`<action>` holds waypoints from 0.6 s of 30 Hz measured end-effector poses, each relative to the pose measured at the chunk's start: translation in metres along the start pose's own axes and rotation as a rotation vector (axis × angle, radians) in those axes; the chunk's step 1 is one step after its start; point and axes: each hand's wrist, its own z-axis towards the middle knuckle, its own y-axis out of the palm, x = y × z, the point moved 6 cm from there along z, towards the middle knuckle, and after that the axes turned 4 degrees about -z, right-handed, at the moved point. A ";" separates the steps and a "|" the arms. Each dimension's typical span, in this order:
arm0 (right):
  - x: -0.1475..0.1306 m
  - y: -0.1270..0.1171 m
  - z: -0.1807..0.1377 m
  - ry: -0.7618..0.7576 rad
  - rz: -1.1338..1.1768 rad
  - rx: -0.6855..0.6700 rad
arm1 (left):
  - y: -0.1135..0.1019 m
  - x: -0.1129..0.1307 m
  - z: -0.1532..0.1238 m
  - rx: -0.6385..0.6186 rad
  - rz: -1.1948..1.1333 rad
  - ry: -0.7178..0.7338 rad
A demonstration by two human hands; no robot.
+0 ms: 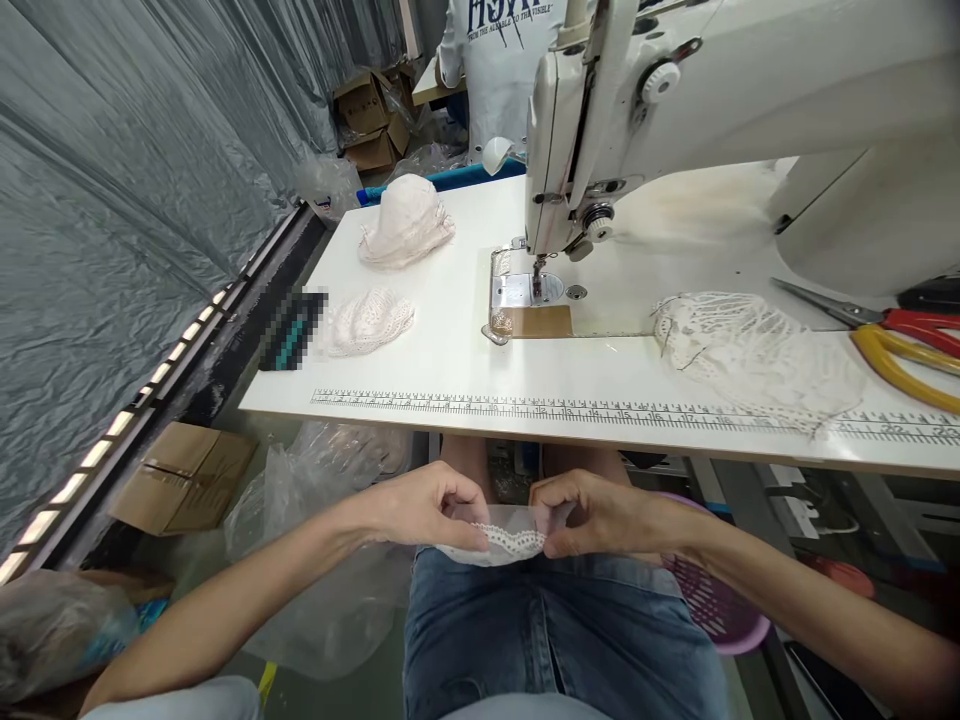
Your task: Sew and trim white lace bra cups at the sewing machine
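Low over my lap, below the table's front edge, my left hand (435, 507) and my right hand (592, 515) each pinch an end of a small white lace piece (504, 540). The lace stretches between the two hands, its scalloped edge facing me, just above my blue jeans (547, 640). Both hands are closed, thumbs and fingertips pressed on the fabric. Farther ahead on the white table (450, 375) stands a white sewing machine (675, 110), its needle over the metal plate (525, 295).
On the table lie a lace hat (405, 225), a small lace piece (367, 320), a lace heap (750, 350) and red and yellow scissors (900, 345). A person in a white shirt (495, 60) stands behind. A purple basket (712, 600), plastic bags and cardboard boxes sit below.
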 end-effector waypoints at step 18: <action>-0.159 -0.132 -0.072 -0.056 -1.031 0.546 | -0.070 0.147 0.023 0.410 0.640 0.818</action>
